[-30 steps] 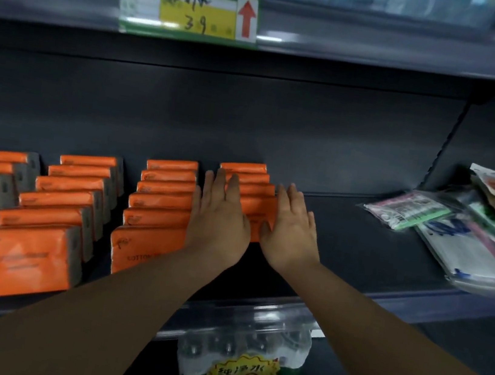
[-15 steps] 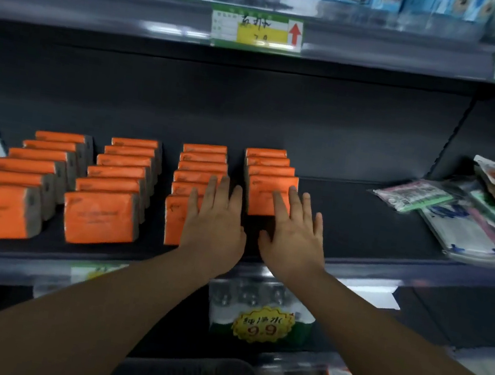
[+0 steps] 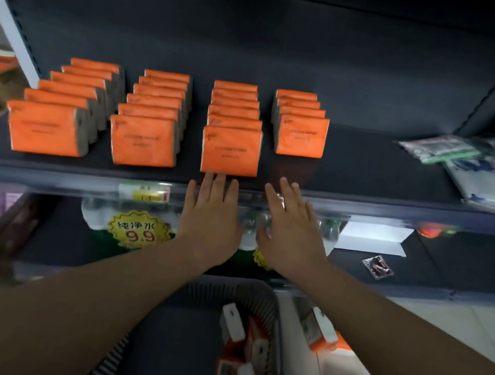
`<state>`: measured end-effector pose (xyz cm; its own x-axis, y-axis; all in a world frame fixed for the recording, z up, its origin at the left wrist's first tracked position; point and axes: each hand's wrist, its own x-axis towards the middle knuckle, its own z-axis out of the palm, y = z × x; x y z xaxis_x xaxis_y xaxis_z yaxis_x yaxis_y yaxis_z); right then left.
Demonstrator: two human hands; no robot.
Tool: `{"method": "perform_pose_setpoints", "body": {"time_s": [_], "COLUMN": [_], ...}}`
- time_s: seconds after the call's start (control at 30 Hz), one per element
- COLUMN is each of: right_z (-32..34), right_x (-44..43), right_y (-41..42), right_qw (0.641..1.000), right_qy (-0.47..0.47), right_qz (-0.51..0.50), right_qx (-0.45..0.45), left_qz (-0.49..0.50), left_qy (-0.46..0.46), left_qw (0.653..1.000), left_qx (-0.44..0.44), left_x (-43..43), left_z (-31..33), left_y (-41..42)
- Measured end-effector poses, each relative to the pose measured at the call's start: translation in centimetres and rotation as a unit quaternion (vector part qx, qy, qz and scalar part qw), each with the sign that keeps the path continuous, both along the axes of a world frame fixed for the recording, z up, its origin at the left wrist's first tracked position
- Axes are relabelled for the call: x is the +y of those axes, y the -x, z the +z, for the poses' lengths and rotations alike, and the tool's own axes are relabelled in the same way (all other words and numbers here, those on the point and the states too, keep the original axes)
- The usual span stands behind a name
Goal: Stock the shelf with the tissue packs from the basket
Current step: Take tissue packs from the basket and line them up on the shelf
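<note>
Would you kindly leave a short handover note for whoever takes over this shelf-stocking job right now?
Left hand and right hand: both open, empty, at the shelf front edge.
Done: four rows of orange packs stand on the shelf; the rightmost row is shorter, four packs against six.
Left: more packs lie in the basket below; probably fill the rightmost row first.

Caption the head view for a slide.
Open left hand and right hand before dark shelf holding four rows of orange rectangular tissue packs.
</note>
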<state>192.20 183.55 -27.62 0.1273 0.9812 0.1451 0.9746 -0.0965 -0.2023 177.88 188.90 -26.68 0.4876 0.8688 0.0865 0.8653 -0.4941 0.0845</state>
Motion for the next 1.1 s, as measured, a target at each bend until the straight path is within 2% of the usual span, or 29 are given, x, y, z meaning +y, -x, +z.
{"method": "perform_pose_setpoints", "body": {"time_s": [0.3,0.57,0.7,1.0,1.1], "right_z": [-5.9,-12.4,-15.8,-21.5,-23.0], "right_x": [-4.2,-7.1,-8.3,-10.5,-10.8], "right_y": [2.6,3.9,4.6,5.2,5.1], "right_qw": [0.996,0.981,0.956,0.924,0.907], "right_qy": [0.084,0.18,0.254,0.327,0.364], "right_qz": [0.029,0.004,-0.043,-0.093,-0.112], "right_qx": [0.009,0.076,0.141,0.176,0.181], "left_qz": [0.016,0.012,0.025,0.039,0.053], "left_qy": [0.065,0.151,0.2,0.34,0.401], "left_qw": [0.998,0.987,0.978,0.938,0.913], "left_qx": [0.013,0.043,0.049,0.056,0.051], "left_x": [-3.1,-5.5,-6.3,-8.9,-9.3], "left_z": [-6.3,-12.7,-16.5,-24.8,-27.1], "left_y": [2.7,4.2,4.7,4.5,4.1]}}
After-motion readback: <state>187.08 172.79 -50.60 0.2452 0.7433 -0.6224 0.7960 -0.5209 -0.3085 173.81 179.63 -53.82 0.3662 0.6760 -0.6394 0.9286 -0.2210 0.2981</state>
